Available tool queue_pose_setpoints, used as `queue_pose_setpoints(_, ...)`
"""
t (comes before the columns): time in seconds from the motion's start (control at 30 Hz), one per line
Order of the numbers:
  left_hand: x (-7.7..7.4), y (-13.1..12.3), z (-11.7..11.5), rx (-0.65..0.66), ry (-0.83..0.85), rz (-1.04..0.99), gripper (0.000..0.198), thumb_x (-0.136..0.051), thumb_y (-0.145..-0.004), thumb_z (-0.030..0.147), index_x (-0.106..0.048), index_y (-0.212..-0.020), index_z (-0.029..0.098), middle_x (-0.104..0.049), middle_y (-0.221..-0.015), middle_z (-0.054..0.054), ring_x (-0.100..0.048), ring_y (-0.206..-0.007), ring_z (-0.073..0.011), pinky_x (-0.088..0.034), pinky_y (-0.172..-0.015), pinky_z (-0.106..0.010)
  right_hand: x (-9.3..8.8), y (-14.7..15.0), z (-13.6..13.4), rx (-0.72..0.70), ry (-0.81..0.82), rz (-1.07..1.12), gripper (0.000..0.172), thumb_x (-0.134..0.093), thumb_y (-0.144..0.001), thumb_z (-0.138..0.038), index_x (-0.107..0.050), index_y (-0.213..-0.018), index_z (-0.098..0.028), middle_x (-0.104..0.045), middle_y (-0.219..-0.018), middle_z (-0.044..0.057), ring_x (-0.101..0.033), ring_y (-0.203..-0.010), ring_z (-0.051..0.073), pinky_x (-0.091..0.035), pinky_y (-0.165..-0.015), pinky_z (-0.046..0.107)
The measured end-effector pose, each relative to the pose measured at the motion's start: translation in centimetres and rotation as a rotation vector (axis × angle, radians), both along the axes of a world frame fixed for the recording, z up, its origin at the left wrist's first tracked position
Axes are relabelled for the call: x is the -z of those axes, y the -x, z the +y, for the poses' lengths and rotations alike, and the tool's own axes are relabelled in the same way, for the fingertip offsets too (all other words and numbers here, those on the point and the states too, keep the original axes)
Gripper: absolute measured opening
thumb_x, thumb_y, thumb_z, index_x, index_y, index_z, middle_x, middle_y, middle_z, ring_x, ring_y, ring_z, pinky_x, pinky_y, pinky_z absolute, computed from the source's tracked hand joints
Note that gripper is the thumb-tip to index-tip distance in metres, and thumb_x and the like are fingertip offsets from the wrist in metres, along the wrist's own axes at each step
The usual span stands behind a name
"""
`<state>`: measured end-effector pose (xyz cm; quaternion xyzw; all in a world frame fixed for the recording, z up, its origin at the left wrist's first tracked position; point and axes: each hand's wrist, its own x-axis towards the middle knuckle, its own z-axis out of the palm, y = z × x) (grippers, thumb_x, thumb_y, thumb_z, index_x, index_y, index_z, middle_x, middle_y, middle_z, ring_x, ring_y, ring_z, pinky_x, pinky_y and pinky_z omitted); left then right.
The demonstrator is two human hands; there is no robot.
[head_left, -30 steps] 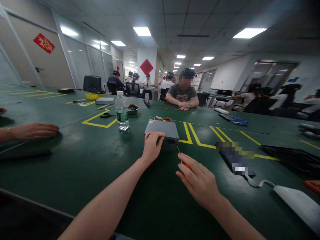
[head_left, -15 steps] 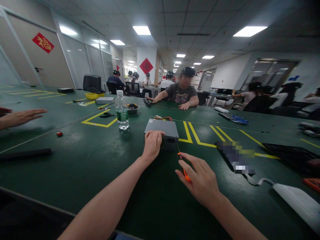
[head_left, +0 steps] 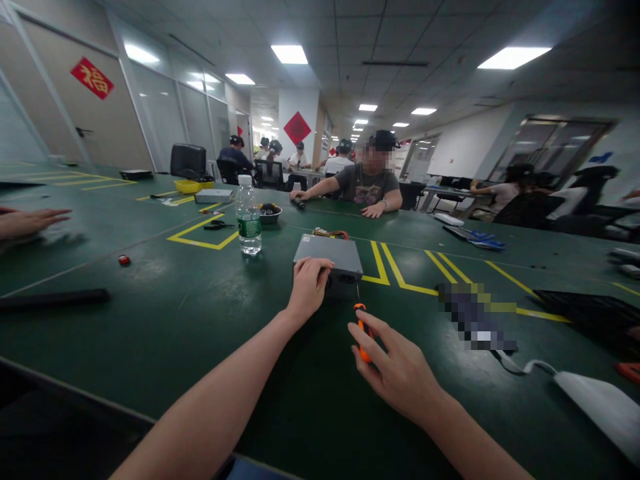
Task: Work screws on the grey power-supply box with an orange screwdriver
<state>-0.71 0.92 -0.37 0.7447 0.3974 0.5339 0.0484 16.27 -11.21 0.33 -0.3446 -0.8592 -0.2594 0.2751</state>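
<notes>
A grey computer power supply (head_left: pixel 330 252) rests on the green table (head_left: pixel 225 320), with bundled coloured wires at its far side. My left hand (head_left: pixel 311 283) grips its near left edge, fingers over the top and thumb hidden. In front of the near right corner is an orange and black screwdriver (head_left: pixel 364 337), its shaft pointing up at the case. My right hand (head_left: pixel 393 357) has its fingers round the screwdriver's handle, some of them loosely spread. Whether the tip sits in a screw is too small to tell.
A water bottle (head_left: pixel 249 220) stands left of the power supply, with a metal bowl (head_left: pixel 270 215) behind it. To the right lie a pixelated dark device (head_left: pixel 473 317) and a white charger (head_left: pixel 595 403). Across the table sits a person (head_left: pixel 367 180); another person's hand (head_left: pixel 35 221) shows at left.
The view has shifted slightly. My right hand's fingers have turned and loosened round the screwdriver handle, which now stands more upright. My left hand keeps its place on the power supply.
</notes>
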Motion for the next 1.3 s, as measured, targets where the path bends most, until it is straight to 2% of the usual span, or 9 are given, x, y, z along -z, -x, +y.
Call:
queue_pose_setpoints(0.07, -0.1, 0.1, -0.1, 0.011, -0.008, 0.013, 0.015, -0.040, -0.085, 0.013, -0.051, -0.089, 0.022, -0.064, -0.097, 0.002, -0.055, -0.096, -0.0119, -0.028, -0.095, -0.031, -0.3, -0.1, 0.2, 0.010, -0.101, -0.015, 0.031, -0.051, -0.080, -0.015, -0.051, -0.111, -0.016, -0.055, -0.108, 0.016, -0.057, -0.087, 0.017, -0.049, -0.071, 0.029)
queue_pose_setpoints(0.17, -0.3, 0.2, -0.4, 0.018, -0.004, 0.042, 0.017, -0.037, -0.084, 0.012, -0.050, -0.082, 0.022, -0.064, -0.098, 0.003, -0.054, -0.097, -0.0121, -0.027, -0.095, -0.031, -1.0, -0.4, 0.6, 0.016, -0.234, 0.022, 0.019, -0.057, -0.078, -0.016, -0.056, -0.097, -0.015, -0.060, -0.096, 0.013, -0.057, -0.082, 0.017, -0.047, -0.070, 0.029)
queue_pose_setpoints(0.4, -0.4, 0.4, -0.3, 0.019, 0.020, 0.062, 0.023, -0.035, -0.082, 0.008, -0.049, -0.070, 0.021, -0.064, -0.099, 0.003, -0.054, -0.095, -0.0131, -0.028, -0.093, -0.031, -1.4, -1.8, 0.3, 0.207, -0.238, 0.109, 0.008, -0.053, -0.081, -0.017, -0.058, -0.087, -0.017, -0.061, -0.083, 0.007, -0.055, -0.072, 0.015, -0.044, -0.067, 0.028)
queue_pose_setpoints(0.63, -1.1, 0.5, -0.6, 0.076, 0.077, -0.150, 0.019, -0.039, -0.089, 0.020, -0.055, -0.097, 0.023, -0.067, -0.097, 0.001, -0.057, -0.096, -0.0134, -0.032, -0.094, -0.032, -0.5, -0.2, -0.1, 0.187, -0.154, 0.041, 0.019, -0.045, -0.082, -0.015, -0.058, -0.095, -0.016, -0.056, -0.101, 0.013, -0.056, -0.083, 0.019, -0.046, -0.070, 0.032)
queue_pose_setpoints(0.73, -1.6, 0.3, -1.0, 0.208, 0.139, -0.244, 0.013, -0.049, -0.084, 0.024, -0.061, -0.087, 0.022, -0.066, -0.099, -0.001, -0.058, -0.099, -0.0158, -0.033, -0.096, -0.034, -0.5, 0.2, 0.0, 0.161, -0.150, 0.028, 0.019, -0.044, -0.081, -0.014, -0.058, -0.094, -0.016, -0.057, -0.099, 0.013, -0.056, -0.083, 0.020, -0.046, -0.070, 0.033)
queue_pose_setpoints(0.87, -1.9, 0.1, -1.3, 0.522, 0.419, -0.380, 0.016, -0.057, -0.078, 0.030, -0.065, -0.086, 0.018, -0.067, -0.091, -0.003, -0.060, -0.087, -0.0158, -0.044, -0.080, -0.029, -0.6, 0.0, 0.1, 0.137, -0.159, 0.030, 0.017, -0.047, -0.080, -0.013, -0.058, -0.093, -0.015, -0.057, -0.097, 0.013, -0.056, -0.083, 0.020, -0.047, -0.070, 0.033)
queue_pose_setpoints(0.93, -1.9, 0.1, -1.4, 0.602, 0.522, -0.412, 0.016, -0.061, -0.075, 0.030, -0.066, -0.083, 0.017, -0.067, -0.088, -0.003, -0.059, -0.083, -0.0145, -0.045, -0.077, -0.027, -0.6, -0.1, 0.1, 0.139, -0.148, 0.037, 0.018, -0.047, -0.081, -0.014, -0.058, -0.094, -0.015, -0.057, -0.097, 0.013, -0.056, -0.083, 0.020, -0.047, -0.071, 0.033)
queue_pose_setpoints(1.13, -2.1, 0.4, -1.6, 0.664, 0.621, -0.470, 0.017, -0.064, -0.071, 0.032, -0.066, -0.078, 0.017, -0.065, -0.083, -0.002, -0.057, -0.080, -0.0132, -0.043, -0.076, -0.026, -0.5, -0.1, 0.0, 0.149, -0.109, 0.063, 0.023, -0.045, -0.081, -0.015, -0.055, -0.102, -0.015, -0.056, -0.101, 0.013, -0.056, -0.086, 0.021, -0.048, -0.072, 0.034)
queue_pose_setpoints(1.3, -2.2, 0.3, -1.4, 0.641, 0.609, -0.485, 0.012, -0.056, -0.076, 0.027, -0.062, -0.077, 0.017, -0.063, -0.082, -0.001, -0.055, -0.079, -0.0118, -0.042, -0.076, -0.025, -0.9, -0.3, -0.1, 0.153, -0.184, 0.070, 0.025, -0.050, -0.082, -0.016, -0.050, -0.107, -0.013, -0.060, -0.099, 0.013, -0.058, -0.087, 0.019, -0.047, -0.074, 0.029)
